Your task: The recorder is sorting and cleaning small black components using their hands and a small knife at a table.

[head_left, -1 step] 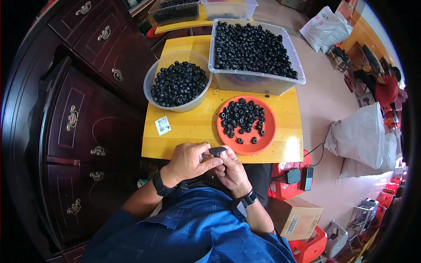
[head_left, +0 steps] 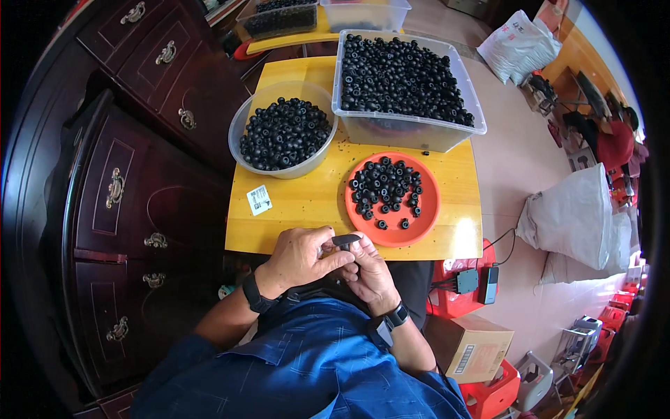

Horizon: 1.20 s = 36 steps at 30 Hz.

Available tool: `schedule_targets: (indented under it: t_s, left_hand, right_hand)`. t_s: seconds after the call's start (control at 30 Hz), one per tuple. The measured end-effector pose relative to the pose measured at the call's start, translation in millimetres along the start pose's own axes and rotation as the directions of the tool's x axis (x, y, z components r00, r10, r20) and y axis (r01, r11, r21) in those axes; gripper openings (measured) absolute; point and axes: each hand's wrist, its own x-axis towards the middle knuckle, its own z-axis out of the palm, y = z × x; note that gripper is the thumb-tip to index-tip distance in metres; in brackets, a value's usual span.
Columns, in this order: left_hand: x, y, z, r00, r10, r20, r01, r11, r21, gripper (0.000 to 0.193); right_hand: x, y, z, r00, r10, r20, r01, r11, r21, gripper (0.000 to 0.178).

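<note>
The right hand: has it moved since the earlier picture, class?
No. The right hand shows no visible shift: it keeps the same place just below the orange plate, against the yellow table.

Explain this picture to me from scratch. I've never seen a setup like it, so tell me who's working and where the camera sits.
There's no machine: a person works with bare hands. A wide fisheye camera on their head looks down, so straight edges bend near the rim.

On the yellow table stand a round clear tub and a rectangular clear bin, both full of small black pieces, and an orange plate with fewer of them. A white label lies at the left.

The right hand pinches a dark disc-like piece. The left hand meets it there; its exact grip is partly hidden.
</note>
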Motion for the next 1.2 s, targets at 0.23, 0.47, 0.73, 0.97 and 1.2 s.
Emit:
schedule_targets:
  t_s: [0.23,0.47,0.73,0.97,1.2]
  left_hand:
    - [0.1,-4.0,1.5,1.000,0.020,0.007,-0.020,0.999,0.028,0.046]
    - [-2.2,-4.8,2.4,0.996,0.001,0.084,-0.006,0.999,0.054,0.049]
    - [-1.2,0.1,-5.7,1.000,-0.019,0.001,0.019,1.000,-0.001,0.042]
    - [-2.1,5.4,-8.3,1.000,-0.001,0.011,0.001,1.000,0.022,0.037]
    - [-6.4,2.2,-3.9,0.998,0.042,0.051,-0.043,0.999,0.027,0.025]
  right_hand:
    - [0.4,2.7,-5.5,1.000,-0.019,0.008,0.020,1.000,-0.016,0.011]
    - [0.3,2.7,3.3,0.993,-0.058,-0.105,0.048,0.995,-0.091,0.007]
    - [-0.7,1.0,1.9,0.999,-0.033,-0.031,0.033,0.999,-0.007,0.009]
    - [-0.6,1.4,1.5,0.998,-0.010,-0.055,0.007,0.998,-0.060,0.009]
    - [0.2,7.8,-5.3,0.997,0.026,-0.069,-0.028,0.999,-0.031,0.008]
